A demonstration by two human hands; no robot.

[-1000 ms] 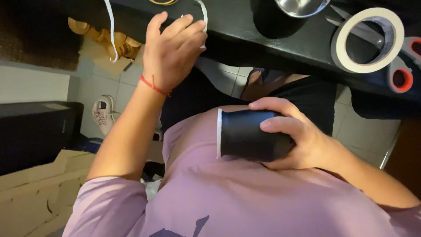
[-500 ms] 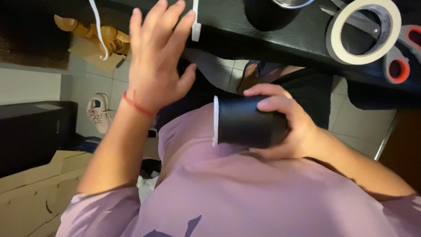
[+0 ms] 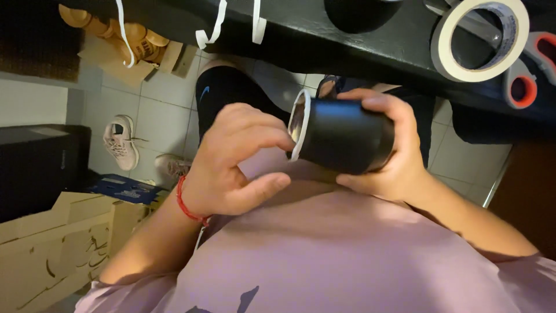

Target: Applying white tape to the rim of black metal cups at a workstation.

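My right hand (image 3: 399, 156) grips a black cylindrical cup (image 3: 347, 136) held on its side in front of my chest, its white-rimmed mouth facing left. My left hand (image 3: 237, 162), with a red string on the wrist, has its fingertips pinched at the cup's white rim (image 3: 298, 130). I cannot tell whether a thin strip is between those fingers. Both hands are below the edge of a black table (image 3: 324, 40).
A roll of white tape (image 3: 480, 40) and red-handled scissors (image 3: 524, 87) lie on the table at the right. White tape strips (image 3: 217, 26) hang from the table's edge. Below are tiled floor, sneakers (image 3: 121, 142), cardboard boxes (image 3: 52, 243) and a dark box at left.
My left hand has come down from the table's edge to the cup's rim. My right hand has raised the cup slightly and kept its hold.
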